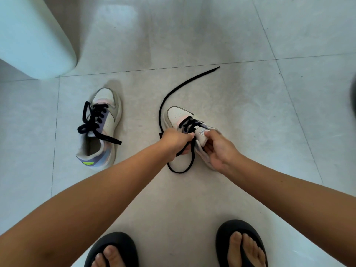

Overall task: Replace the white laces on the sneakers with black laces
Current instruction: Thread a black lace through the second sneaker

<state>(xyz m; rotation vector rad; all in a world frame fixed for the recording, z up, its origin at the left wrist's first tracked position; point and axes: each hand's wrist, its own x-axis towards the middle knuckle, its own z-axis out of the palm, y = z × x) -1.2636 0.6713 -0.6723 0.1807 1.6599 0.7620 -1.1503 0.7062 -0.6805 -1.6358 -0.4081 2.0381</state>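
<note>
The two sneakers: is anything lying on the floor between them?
In the head view, only bare floor tile separates the laced sneaker from the black lace curving beside the held sneaker.

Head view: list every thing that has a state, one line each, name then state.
Left sneaker: on the floor, laced in black, lace ends loose and untied.
Right sneaker: partly laced in black, held by both hands.
Black lace: one long end trailing free across the floor, a loop hanging near the heel.
Left hand: pinches the black lace.
Right hand: grips the sneaker's tongue.
</note>
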